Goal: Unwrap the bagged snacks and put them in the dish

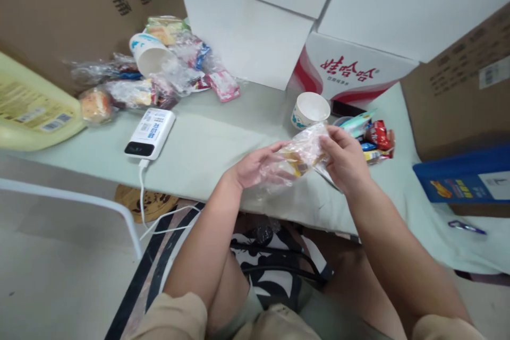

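Observation:
Between my two hands, above the front part of the table, is a crinkled clear plastic bag (306, 151) with something yellow-brown inside that I cannot make out. My right hand (346, 159) pinches the bag's upper right end between thumb and fingers. On the other side, my left hand (257, 163) holds the bag's left end, its fingers partly seen through the film. Just behind the bag stands a white paper cup (311, 109) with a blue pattern. Several small snack packets (378, 138) lie beyond my right hand.
Wrapped snacks (175, 74) are heaped at the back left around a tipped paper cup (149, 56). A white power bank (150, 134) with a cable, a yellow jug (35, 106), a blue box (466, 175) and a carabiner (467, 227) are also around. White cartons (247, 26) line the back.

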The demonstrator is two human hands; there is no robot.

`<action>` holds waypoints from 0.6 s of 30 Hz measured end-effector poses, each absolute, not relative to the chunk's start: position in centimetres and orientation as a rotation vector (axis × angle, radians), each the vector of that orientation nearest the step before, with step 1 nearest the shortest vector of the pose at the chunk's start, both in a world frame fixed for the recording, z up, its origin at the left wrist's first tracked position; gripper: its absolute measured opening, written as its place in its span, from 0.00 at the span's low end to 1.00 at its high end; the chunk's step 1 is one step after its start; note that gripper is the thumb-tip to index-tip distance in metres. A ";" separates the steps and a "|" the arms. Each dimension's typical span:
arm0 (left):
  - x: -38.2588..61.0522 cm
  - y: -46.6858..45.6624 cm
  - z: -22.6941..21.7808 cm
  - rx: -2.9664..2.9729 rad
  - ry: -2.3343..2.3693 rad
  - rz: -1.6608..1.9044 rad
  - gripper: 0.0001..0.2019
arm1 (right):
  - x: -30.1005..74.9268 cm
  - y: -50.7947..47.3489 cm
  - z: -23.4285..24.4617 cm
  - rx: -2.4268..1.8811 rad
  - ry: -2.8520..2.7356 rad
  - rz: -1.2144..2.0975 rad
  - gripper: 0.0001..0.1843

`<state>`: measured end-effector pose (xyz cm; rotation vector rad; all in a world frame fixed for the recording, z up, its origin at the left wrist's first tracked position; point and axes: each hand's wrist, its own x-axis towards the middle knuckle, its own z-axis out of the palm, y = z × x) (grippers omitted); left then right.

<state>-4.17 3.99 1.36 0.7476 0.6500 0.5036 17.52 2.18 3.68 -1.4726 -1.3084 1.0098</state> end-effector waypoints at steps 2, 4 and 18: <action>-4.0 3.9 1.4 0.810 0.616 0.435 0.35 | 18.7 0.2 2.2 -1.461 -1.153 1.052 0.22; -3.5 3.9 1.1 0.921 0.622 0.366 0.40 | 19.4 -1.6 0.3 -1.427 -1.039 1.120 0.21; 3.2 1.2 -3.2 1.165 0.635 0.740 0.46 | 17.2 -3.8 -3.7 -0.986 -0.270 1.250 0.20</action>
